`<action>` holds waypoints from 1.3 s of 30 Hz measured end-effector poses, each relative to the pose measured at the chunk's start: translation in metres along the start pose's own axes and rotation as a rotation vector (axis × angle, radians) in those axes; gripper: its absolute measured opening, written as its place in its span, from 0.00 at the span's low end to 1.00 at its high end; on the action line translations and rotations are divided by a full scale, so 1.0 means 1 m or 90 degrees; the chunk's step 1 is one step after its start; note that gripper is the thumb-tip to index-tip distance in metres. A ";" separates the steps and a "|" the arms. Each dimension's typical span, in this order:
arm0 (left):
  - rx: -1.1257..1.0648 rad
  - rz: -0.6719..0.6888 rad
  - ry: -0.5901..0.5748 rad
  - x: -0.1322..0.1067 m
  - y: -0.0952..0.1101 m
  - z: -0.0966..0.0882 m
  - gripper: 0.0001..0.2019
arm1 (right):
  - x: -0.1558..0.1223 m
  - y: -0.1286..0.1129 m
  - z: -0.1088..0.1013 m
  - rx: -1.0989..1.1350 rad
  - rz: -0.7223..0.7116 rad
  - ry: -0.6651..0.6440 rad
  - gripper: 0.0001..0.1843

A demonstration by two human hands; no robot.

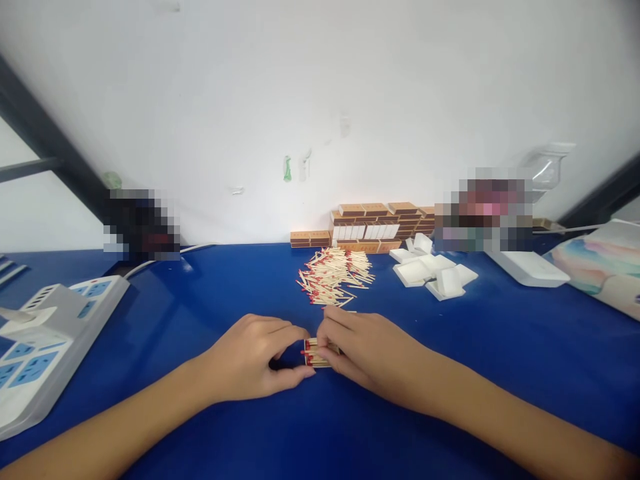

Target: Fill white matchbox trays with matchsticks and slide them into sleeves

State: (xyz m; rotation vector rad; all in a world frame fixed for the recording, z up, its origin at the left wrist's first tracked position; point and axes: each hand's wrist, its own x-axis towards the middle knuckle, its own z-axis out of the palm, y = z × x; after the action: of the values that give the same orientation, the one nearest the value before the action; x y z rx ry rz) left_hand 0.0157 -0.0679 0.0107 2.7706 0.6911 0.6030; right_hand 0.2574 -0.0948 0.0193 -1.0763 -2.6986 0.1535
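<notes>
A small matchbox tray filled with red-headed matches lies on the blue table in front of me. My left hand grips its left end, forefinger on the far side and thumb on the near side. Over the tray's right part, my right hand has its thumb and fingers closed on matches, with one head poking past the tray's left edge. My right fingers hide the tray's right end. Just beyond the hands is a loose heap of matches.
Stacked matchboxes stand against the wall behind the heap. White empty trays lie to their right, near a white box-shaped object. A large power strip occupies the left side. A colourful printed item is at far right.
</notes>
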 end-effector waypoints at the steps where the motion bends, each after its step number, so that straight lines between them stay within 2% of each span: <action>1: 0.001 0.000 0.001 0.000 0.000 0.000 0.11 | 0.000 0.001 0.000 -0.006 -0.003 -0.001 0.09; 7: 0.000 -0.003 -0.002 0.000 -0.001 0.001 0.10 | -0.001 0.005 0.004 0.026 -0.007 0.005 0.12; 19: -0.004 -0.005 -0.006 -0.001 -0.001 0.000 0.10 | 0.001 0.004 0.006 0.032 -0.007 -0.011 0.13; 25: 0.000 -0.001 0.000 -0.001 -0.001 0.000 0.11 | -0.001 0.004 0.005 0.035 0.010 -0.004 0.09; 39: 0.005 0.000 -0.001 0.000 -0.001 0.001 0.11 | 0.001 0.005 0.005 0.051 0.008 -0.012 0.12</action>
State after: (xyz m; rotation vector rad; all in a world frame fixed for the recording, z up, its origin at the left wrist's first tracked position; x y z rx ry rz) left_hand 0.0159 -0.0667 0.0092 2.7779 0.6958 0.5996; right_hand 0.2588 -0.0910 0.0134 -1.0731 -2.6789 0.2732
